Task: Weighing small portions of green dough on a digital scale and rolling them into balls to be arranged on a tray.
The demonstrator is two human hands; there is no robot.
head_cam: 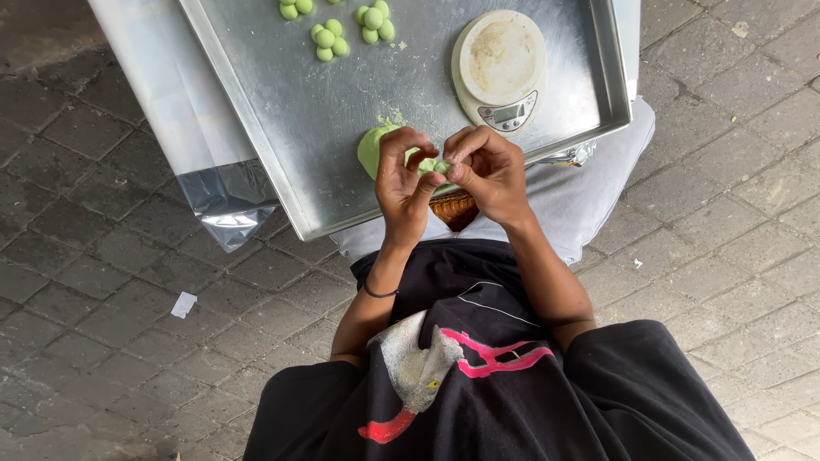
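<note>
My left hand (401,183) and my right hand (489,169) meet over the near edge of a large metal tray (282,111). Both pinch a small piece of green dough (432,165) between the fingertips. A bigger lump of green dough (371,147) lies on the tray just behind my left hand, partly hidden by it. Clusters of small green dough balls (328,40) sit at the far side of the tray, with another cluster (375,21) beside them.
A round white kitchen scale (500,68) with a small display stands on the tray's right part. A silvery plastic sheet (224,198) hangs off the table's left side. Grey paving stones (94,282) surround the table. A brown woven object (453,207) shows under the tray edge.
</note>
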